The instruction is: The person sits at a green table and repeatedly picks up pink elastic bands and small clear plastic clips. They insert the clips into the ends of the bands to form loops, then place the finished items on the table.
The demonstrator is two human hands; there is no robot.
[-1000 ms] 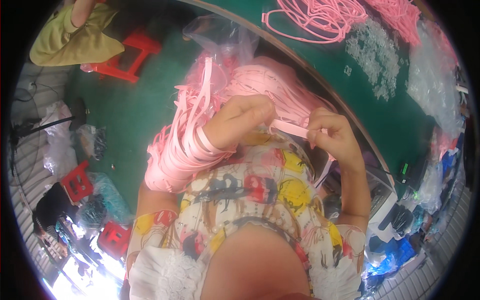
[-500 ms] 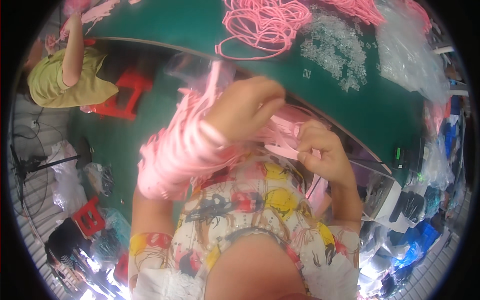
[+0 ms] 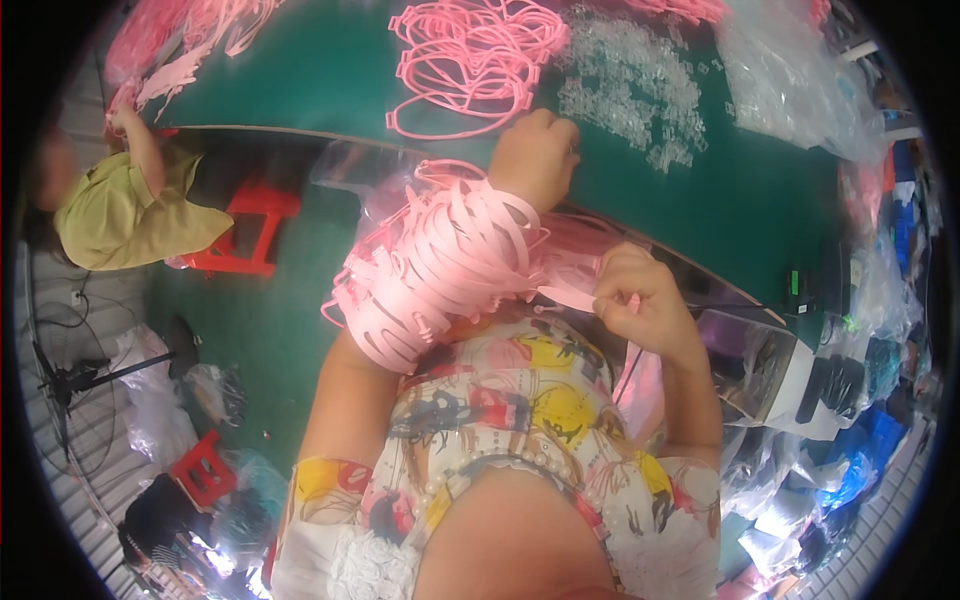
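Note:
A thick stack of pink straps [image 3: 440, 265] is looped around my left forearm. My left hand [image 3: 537, 160] is over the near edge of the green table, between a pile of pink loops [image 3: 475, 65] and a scatter of small clear plastic pieces [image 3: 640, 90]. Its fingers curl under, so whatever they hold is hidden. Lower and to the right, my right hand [image 3: 645, 300] pinches the end of a flat pink strap [image 3: 570, 296] in front of my body. More pink straps [image 3: 580, 240] lie just behind it, below the table edge.
A large clear plastic bag [image 3: 795, 80] lies at the far right of the table. On the left, a person in a green top [image 3: 135, 215] handles pink material beside a red stool [image 3: 245, 230]. An open box [image 3: 750, 370] stands at my right.
My left hand has moved away from my right hand, up and over the table edge, carrying the looped straps along. My right hand keeps its pinch in nearly the same place.

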